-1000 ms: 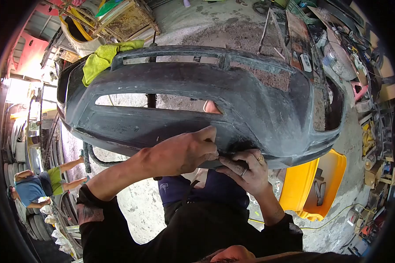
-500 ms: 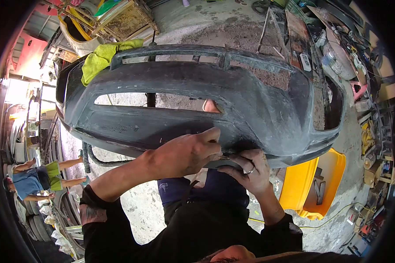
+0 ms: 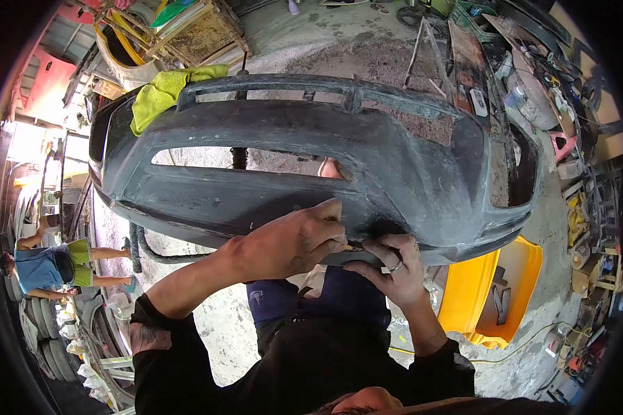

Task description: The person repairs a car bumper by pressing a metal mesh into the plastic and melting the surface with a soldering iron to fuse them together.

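Note:
A dark grey car bumper [image 3: 291, 131] with dusty, scuffed patches lies across the view in front of me. My left hand [image 3: 298, 238] is closed in a pinch at its near edge. A small tan tip [image 3: 353, 247] shows at those fingertips; too little is visible to name it. Just to the right, my right hand [image 3: 398, 266], with a ring on one finger, grips the bumper's near edge, fingers bent over it and thumb below. The fingertips of both hands are close together. A lime-green cloth [image 3: 156, 100] drapes over the bumper's far left corner.
A yellow panel [image 3: 471, 290] lies on the concrete floor at right, near a yellow cable [image 3: 526, 349]. Clutter and boxes [image 3: 592, 270] line the right side. Another person [image 3: 48, 268] stands at far left by stacked parts. A wooden frame [image 3: 197, 38] is behind.
My left fingers have shifted slightly at the bumper edge, and the tan tip shows more clearly. My right hand stays nearly still. The person at left has changed arm position.

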### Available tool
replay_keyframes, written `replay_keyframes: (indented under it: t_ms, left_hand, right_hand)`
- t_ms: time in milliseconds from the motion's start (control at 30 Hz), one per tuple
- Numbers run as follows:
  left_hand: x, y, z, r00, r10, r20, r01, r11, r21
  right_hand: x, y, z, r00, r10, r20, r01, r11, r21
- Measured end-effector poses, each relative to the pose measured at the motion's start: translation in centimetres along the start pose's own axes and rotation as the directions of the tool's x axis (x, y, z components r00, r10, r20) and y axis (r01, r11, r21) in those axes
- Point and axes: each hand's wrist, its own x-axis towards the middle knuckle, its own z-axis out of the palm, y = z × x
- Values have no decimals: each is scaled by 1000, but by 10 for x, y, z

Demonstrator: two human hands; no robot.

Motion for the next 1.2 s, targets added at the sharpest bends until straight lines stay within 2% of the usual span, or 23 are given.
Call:
replay_keyframes:
  t_ms: [133, 200, 233, 300, 433, 500, 633, 733, 800, 833, 900, 933, 1033, 1067, 1133, 1167, 1200]
  left_hand:
    - [0, 5, 0, 998, -46, 35, 45, 999, 26]
    - [3, 10, 1, 993, -46, 109, 30, 989, 143]
    - [4, 7, 3, 993, -45, 106, 29, 989, 144]
    - [4, -1, 7, 998, 12, -57, -13, 1000, -11]
    - [2, 1, 5, 998, -37, -53, 38, 999, 8]
    - [4, 7, 0, 996, -90, 26, 90, 996, -8]
    - [6, 9, 2, 995, -76, 58, 73, 996, 58]
    - [2, 7, 2, 996, -85, 16, 85, 996, 18]
    - [-9, 6, -4, 974, 42, -222, -11, 990, 140]
    - [-17, 10, -10, 974, 35, -224, -1, 989, 150]
    - [-39, 24, -27, 932, -72, -355, 107, 991, 81]
    - [-50, 29, -32, 920, -151, -361, 188, 980, 69]
    - [-80, 17, -38, 917, -121, -381, 200, 964, 175]
    - [-86, 15, -39, 906, -173, -386, 248, 957, 153]
    - [-94, 11, -37, 913, -158, -376, 232, 959, 161]
    - [-97, 9, -36, 923, -138, -359, 209, 963, 169]
    - [-98, 8, -34, 923, -138, -361, 209, 963, 168]
  right_hand:
    - [1, 1, -1, 1000, 7, 10, -7, 999, -31]
    - [2, -2, -4, 1000, 19, 17, -19, 1000, -14]
    - [2, -2, -5, 999, 30, 22, -30, 1000, 3]
    - [3, -2, -4, 1000, 23, 21, -23, 1000, 5]
    - [0, 1, -2, 1000, 14, 11, -13, 1000, -22]
    - [-1, 1, -2, 1000, 14, 11, -14, 1000, -19]
    - [4, -1, -6, 997, -37, 63, 37, 999, 2]
    - [5, -1, -6, 999, 0, 39, -1, 1000, 16]
    - [5, -3, -7, 999, 12, 42, -12, 1000, 8]
    - [6, -4, -7, 999, 33, 40, -32, 999, -6]
    - [13, -11, -8, 998, 29, 53, -29, 1000, 6]
    - [16, -14, -7, 997, 28, 78, -28, 1000, 4]
    - [19, -24, 6, 994, 45, 101, -48, 999, 21]
    - [21, -28, 11, 994, 41, 105, -44, 999, 27]
    - [28, -36, 23, 991, -30, 133, 36, 998, -47]
    - [29, -39, 25, 990, -33, 135, 40, 998, -45]
    - [29, -42, 27, 987, -99, 126, 96, 995, 31]
